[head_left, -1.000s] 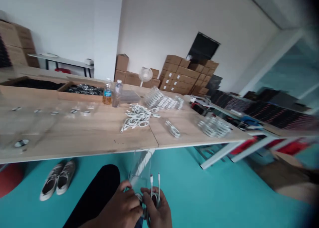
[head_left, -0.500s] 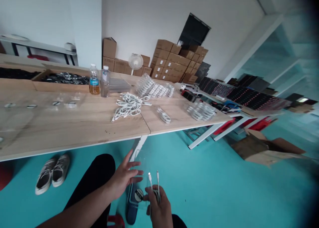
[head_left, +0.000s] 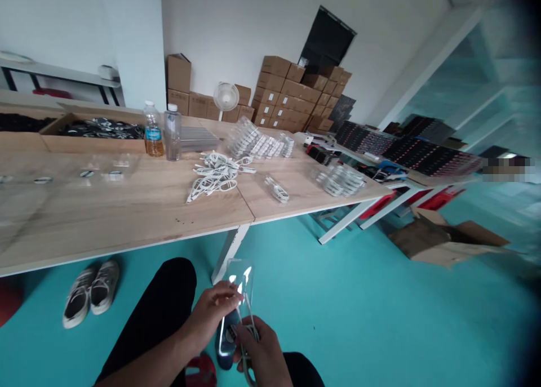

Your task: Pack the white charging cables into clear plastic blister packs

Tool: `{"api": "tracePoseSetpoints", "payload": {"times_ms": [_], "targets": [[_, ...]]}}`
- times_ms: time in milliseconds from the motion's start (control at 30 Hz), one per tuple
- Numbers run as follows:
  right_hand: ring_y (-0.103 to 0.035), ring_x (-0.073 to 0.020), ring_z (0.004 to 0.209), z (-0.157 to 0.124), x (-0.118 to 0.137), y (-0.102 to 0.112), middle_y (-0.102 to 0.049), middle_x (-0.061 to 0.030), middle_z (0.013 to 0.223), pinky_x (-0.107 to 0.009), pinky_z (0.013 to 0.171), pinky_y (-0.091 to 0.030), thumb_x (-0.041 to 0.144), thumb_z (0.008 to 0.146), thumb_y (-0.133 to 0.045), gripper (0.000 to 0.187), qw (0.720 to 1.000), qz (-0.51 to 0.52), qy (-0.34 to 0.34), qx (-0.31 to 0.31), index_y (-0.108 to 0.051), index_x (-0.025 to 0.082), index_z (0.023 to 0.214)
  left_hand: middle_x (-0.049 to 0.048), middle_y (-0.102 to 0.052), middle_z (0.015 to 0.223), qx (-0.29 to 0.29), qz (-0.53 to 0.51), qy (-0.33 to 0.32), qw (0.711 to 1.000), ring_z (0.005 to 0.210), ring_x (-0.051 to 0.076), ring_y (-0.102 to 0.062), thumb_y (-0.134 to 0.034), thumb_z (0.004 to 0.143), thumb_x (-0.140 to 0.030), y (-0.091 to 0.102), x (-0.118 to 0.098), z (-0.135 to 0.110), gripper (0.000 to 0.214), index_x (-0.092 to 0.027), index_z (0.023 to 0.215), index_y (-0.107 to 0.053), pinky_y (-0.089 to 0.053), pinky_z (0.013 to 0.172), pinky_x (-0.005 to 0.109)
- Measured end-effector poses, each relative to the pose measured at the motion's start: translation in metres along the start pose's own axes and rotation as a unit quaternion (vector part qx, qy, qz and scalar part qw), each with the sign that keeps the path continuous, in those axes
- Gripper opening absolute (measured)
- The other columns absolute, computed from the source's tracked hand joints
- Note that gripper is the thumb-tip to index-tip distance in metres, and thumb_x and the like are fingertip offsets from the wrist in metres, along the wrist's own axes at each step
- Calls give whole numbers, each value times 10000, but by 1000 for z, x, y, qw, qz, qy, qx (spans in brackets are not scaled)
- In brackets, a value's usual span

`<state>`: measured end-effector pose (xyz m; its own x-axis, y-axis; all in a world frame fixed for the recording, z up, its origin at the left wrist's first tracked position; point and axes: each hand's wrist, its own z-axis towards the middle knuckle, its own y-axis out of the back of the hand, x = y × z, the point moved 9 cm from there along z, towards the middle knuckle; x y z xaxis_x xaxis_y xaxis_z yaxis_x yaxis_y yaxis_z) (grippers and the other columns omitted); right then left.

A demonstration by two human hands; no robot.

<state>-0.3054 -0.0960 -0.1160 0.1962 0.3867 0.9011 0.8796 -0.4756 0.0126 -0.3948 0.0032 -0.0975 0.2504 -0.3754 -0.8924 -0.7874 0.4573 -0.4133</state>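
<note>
My right hand (head_left: 264,350) is closed round a coiled white charging cable (head_left: 249,361), low in the middle of the view. A clear plastic blister tray (head_left: 243,268) is at the same hand; its lower part, with a dark round label, is mostly covered by my fingers. My left hand (head_left: 215,311) is closed, its fingertips pinched at the cable's upper plug ends in front of the tray. On the table beyond lie a tangle of white cables (head_left: 217,176) and one packed cable (head_left: 276,190).
The wooden table (head_left: 139,223) holds two bottles (head_left: 172,133), stacked clear trays (head_left: 247,139), more packed trays (head_left: 340,179), labelled clear trays (head_left: 114,174) and a carton of dark pieces (head_left: 97,145). An open carton (head_left: 448,238) and shoes (head_left: 103,285) are on the floor.
My left hand has gone from spread fingers to a pinch at the cable's plug ends. The cable in my right hand has moved left, over the tray.
</note>
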Motion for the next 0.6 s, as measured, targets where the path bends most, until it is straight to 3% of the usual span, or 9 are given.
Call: {"api": "tracePoseSetpoints", "payload": {"times_ms": [100, 200, 300, 367, 433, 500, 600], "targets": [[-560, -145, 463, 1, 0, 0, -638, 11, 586, -229, 426, -385, 602, 633, -684, 444, 999, 13, 9, -32, -590, 201, 798, 87, -655, 970, -46, 21, 0, 999, 819, 200, -599, -791, 619, -427, 7, -2, 0, 289, -151, 646, -711, -463, 739, 282], [-531, -149, 487, 1, 8, 8, -612, 21, 538, -239, 468, -389, 591, 649, -689, 398, 988, -80, 74, -106, -619, 217, 767, 73, -649, 847, -116, 22, -3, 993, 772, 198, -595, -821, 543, -426, 20, 3, 4, 322, -151, 541, -654, -455, 705, 280], [-527, -160, 529, -5, 26, 9, -618, -6, 562, -258, 533, -387, 543, 723, -654, 315, 940, -231, 186, -167, -638, 236, 655, 67, -647, 800, -146, 42, -7, 988, 783, 213, -605, -810, 553, -409, 25, 11, 7, 313, -155, 512, -630, -458, 707, 290], [-556, -173, 569, -8, 32, 7, -647, -26, 620, -265, 574, -393, 531, 768, -607, 309, 914, -279, 230, -185, -645, 248, 649, 60, -654, 782, -137, 46, -3, 990, 753, 206, -607, -791, 591, -412, 24, 16, 8, 297, -157, 554, -642, -469, 708, 300], [-569, -176, 560, -5, 28, 8, -648, -24, 604, -263, 567, -400, 538, 789, -575, 323, 922, -270, 212, -182, -643, 247, 668, 60, -668, 825, -109, 34, 1, 993, 744, 195, -608, -766, 638, -421, 20, 19, 6, 277, -162, 703, -696, -483, 727, 310], [-569, -172, 525, 1, 19, 11, -632, -13, 552, -258, 536, -412, 561, 783, -571, 354, 951, -211, 157, -165, -626, 230, 670, 63, -663, 951, -86, 6, 0, 996, 767, 179, -614, -736, 684, -418, 17, 19, 2, 360, -185, 956, -710, -494, 762, 318], [-557, -158, 478, 8, 10, 9, -629, -7, 542, -254, 489, -425, 592, 734, -614, 394, 985, -82, 94, -118, -606, 201, 681, 48, -614, 1041, -85, -50, 7, 995, 751, 144, -616, -697, 716, -364, 17, 19, -4, 597, -257, 1283, -543, -502, 772, 320]]}}
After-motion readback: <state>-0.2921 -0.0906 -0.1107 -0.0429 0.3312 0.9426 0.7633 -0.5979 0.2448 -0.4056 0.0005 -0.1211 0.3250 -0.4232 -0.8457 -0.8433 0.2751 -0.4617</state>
